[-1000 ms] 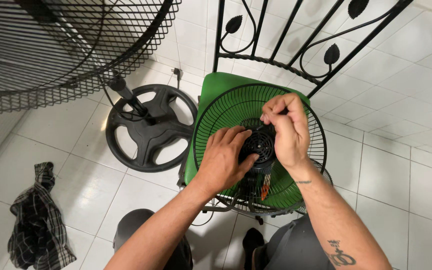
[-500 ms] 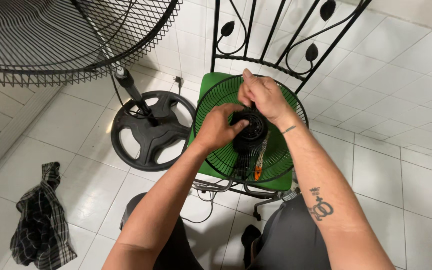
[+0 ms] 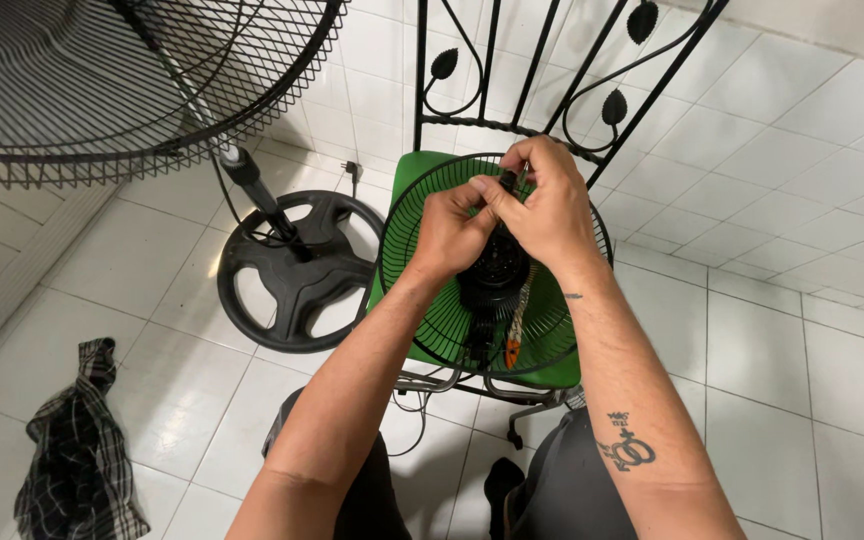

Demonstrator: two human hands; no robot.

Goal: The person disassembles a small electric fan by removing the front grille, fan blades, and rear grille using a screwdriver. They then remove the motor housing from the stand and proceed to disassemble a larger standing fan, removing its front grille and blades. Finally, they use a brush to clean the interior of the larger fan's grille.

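Both hands meet over the black motor housing that sits at the centre of a round black fan guard, which lies on the green seat of a black iron chair. The left hand is curled, its fingertips pinching a small dark part at the top of the housing. The right hand closes around the same part from the other side, fingers bent tight. A black fan base stands on the white tiled floor beside the chair.
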